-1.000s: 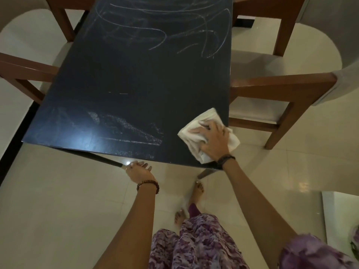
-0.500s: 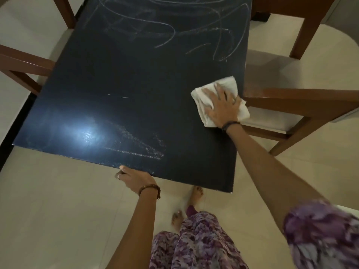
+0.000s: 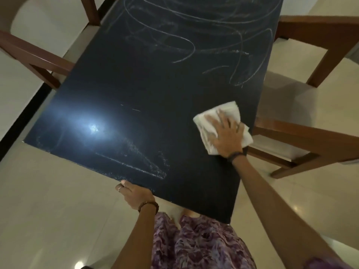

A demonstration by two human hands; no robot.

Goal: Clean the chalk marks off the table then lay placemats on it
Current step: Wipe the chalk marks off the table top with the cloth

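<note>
Both hands are at the near end of the dark tabletop (image 3: 155,98). At the right of the frame, the right hand (image 3: 226,135) lies flat with fingers spread, pressing a crumpled white cloth (image 3: 231,111) against the surface close to the right edge; part of the cloth hangs slightly past that edge. Low in the middle of the frame, the left hand (image 3: 134,194) grips the near edge, thumb on top and fingers curled under and out of sight. It wears a ring, and a beaded bracelet (image 3: 148,205) circles the wrist. A dark band (image 3: 236,156) sits on the right wrist.

Looping chalk marks (image 3: 194,35) cover the far part of the tabletop, in the upper middle of the frame. Fainter smeared chalk (image 3: 139,164) remains near the front edge, just above the left hand. A bright reflection of light (image 3: 94,129) shows at the middle left.

Wooden chairs (image 3: 310,138) stand along the right side, and another chair's frame (image 3: 37,57) shows at the upper left. Pale tile floor (image 3: 48,210) lies all around. Purple patterned clothing (image 3: 194,245) fills the bottom centre.
</note>
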